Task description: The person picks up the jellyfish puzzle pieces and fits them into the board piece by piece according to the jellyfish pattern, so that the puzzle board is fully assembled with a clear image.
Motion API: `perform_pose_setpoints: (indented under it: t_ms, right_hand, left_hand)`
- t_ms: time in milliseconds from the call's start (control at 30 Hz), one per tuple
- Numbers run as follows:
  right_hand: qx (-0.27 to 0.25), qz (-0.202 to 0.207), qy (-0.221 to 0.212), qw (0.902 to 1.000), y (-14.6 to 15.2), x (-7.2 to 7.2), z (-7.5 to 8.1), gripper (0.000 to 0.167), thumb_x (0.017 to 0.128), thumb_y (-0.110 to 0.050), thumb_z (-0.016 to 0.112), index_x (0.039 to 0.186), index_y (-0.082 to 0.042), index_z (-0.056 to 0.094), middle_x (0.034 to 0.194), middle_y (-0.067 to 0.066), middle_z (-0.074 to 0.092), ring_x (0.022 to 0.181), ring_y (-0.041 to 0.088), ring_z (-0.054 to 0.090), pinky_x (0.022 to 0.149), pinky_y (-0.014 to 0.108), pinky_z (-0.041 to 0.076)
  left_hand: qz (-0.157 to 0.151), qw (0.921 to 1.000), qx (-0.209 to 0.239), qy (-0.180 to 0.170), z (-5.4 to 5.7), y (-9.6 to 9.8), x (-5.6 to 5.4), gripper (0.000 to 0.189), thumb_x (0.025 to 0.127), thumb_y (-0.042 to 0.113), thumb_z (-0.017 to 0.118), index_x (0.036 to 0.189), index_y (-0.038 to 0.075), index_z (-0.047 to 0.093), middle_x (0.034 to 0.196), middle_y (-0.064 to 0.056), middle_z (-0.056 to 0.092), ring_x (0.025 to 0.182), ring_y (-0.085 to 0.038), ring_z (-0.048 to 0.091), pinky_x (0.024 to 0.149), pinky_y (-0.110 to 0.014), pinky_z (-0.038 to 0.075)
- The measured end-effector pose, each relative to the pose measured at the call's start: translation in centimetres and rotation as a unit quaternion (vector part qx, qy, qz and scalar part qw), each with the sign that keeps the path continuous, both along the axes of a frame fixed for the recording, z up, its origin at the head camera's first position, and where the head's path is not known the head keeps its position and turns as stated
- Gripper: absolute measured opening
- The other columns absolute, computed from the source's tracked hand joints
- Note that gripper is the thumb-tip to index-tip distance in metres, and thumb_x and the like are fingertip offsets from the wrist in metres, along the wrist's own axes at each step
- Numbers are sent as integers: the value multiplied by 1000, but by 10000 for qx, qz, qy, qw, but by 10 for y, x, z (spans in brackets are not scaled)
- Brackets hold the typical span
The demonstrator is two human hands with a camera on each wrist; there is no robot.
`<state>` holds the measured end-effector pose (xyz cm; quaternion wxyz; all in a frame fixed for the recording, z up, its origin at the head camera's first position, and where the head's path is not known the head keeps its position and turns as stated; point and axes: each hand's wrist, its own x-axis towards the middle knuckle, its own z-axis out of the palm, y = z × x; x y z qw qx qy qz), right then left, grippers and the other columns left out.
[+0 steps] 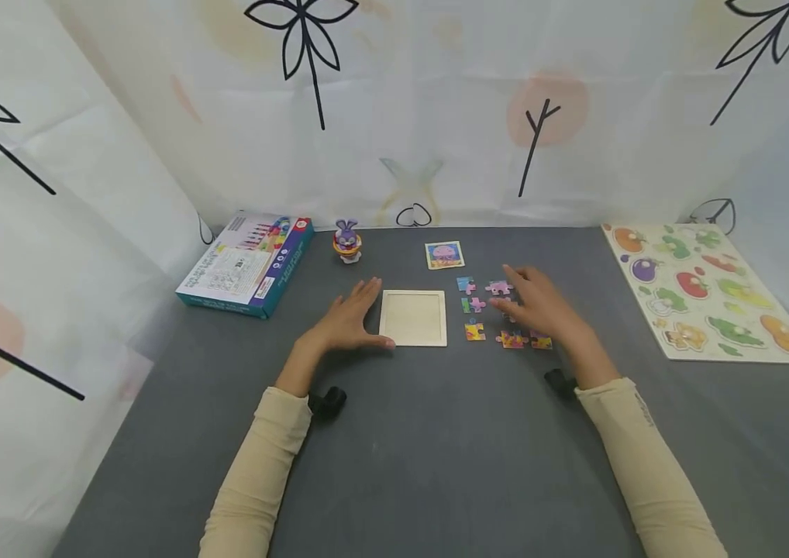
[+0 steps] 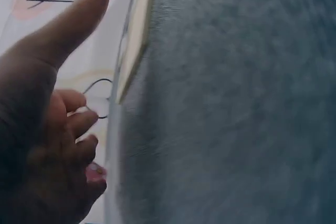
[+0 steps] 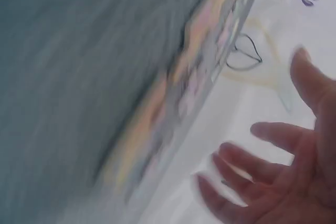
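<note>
A square, pale wooden puzzle tray (image 1: 413, 342) with a raised rim lies in the middle of the grey table. My left hand (image 1: 349, 319) is at its left side, thumb and fingers spread, the thumb tip right at the tray's lower left corner. Several small colourful jigsaw pieces (image 1: 474, 332) lie loose to the right of the tray. Above them my right hand (image 1: 539, 304) hovers with fingers extended, hiding some pieces and holding nothing. In the right wrist view, the blurred pieces (image 3: 205, 19) lie beyond the spread fingers. A small square picture card (image 1: 444, 255) lies behind the pieces.
A teal-edged box (image 1: 244, 263) lies at the back left, beside a purple rabbit figurine (image 1: 347, 241). On the right is a board with fruit and vegetable pictures (image 1: 715, 294). White printed cloth (image 1: 436, 101) hangs along the table's back edge.
</note>
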<state>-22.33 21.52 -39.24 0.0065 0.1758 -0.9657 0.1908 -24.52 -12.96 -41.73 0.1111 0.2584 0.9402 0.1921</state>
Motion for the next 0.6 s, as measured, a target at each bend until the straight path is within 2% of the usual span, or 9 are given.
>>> perform_pose_setpoints:
  t_ms: [100,167,233,333,433,600]
  right_hand:
    - [-105,272,470,9985,-12,-14,-1,55,88,-23,62,132,6,45,112,28,54,100,38,49,86,51,40]
    - [3,419,592,9974,-19,-23,-1,46,86,-16,64,125,6,54,97,26,58,87,34,48,80,48,38]
    - [136,486,559,9972,-25,-32,0,42,83,-12,67,120,5,58,90,24,59,80,31,45,78,47,35]
    - [405,467,356,9975,-31,-42,0,43,81,-12,68,120,4,58,84,24,59,77,30,42,76,46,32]
    - [591,392,134,9974,-33,-50,-1,45,81,-16,68,121,1,58,89,25,63,80,32,44,78,47,32]
    - [317,126,-281,9990,-33,-59,-5,41,82,-18,68,119,-2,60,99,26,64,90,38,48,91,52,31]
  left_hand:
    - [-263,9988,178,-360,-5,0,-4,113,70,61,68,150,12,4,157,-4,5,144,-24,0,111,-59,0]
    - [-349,9981,199,-468,-8,-2,-7,112,71,59,68,149,12,4,156,-5,4,144,-24,0,111,-58,-3]
    - [-382,9979,184,-486,-10,-4,-8,109,73,56,68,149,12,3,156,-5,4,144,-24,-1,111,-57,-4]
    - [-419,9980,182,-428,-11,-4,-8,104,77,51,68,149,12,4,156,-5,4,144,-24,-1,112,-56,-6]
    - [-451,9980,217,-394,-11,-4,-8,101,78,48,67,149,12,5,156,-5,3,144,-24,-2,112,-55,-7]
    - [-417,9976,369,-413,-11,-3,-8,101,78,47,68,149,13,6,156,-4,3,144,-22,-2,112,-54,-8]
